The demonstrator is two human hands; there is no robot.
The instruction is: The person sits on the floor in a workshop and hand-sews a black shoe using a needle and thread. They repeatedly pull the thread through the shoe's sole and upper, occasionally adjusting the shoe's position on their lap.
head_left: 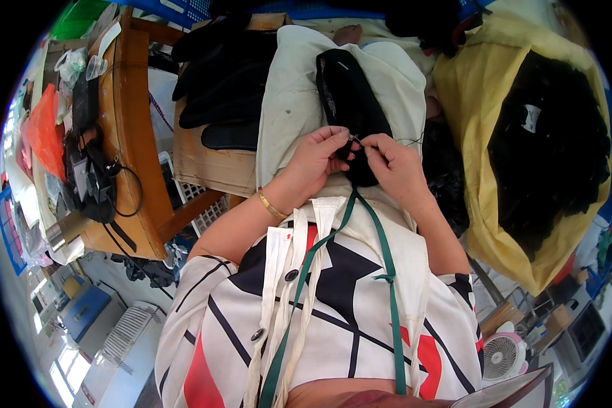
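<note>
A long black shoe-shaped cloth piece (352, 81) lies over the pale cloth (289, 88) on my lap, with a short white mark near its far end. Patterned lining shows along its left edge. At its near end my left hand (316, 158) is closed, thumb and forefinger pinching a bit of the black cloth. My right hand (396, 168) meets it there, its thumb and forefinger pressed together on something too small to make out. What looks like a thin dark thread (411, 141) runs out to the right of that hand.
Several similar black pieces (228, 81) are stacked on a cardboard box (214, 163) at left, beside a wooden table (126, 129) holding cables and bags. A yellow sack (479, 136) full of black items stands close at right. Green cords (385, 251) hang down my front.
</note>
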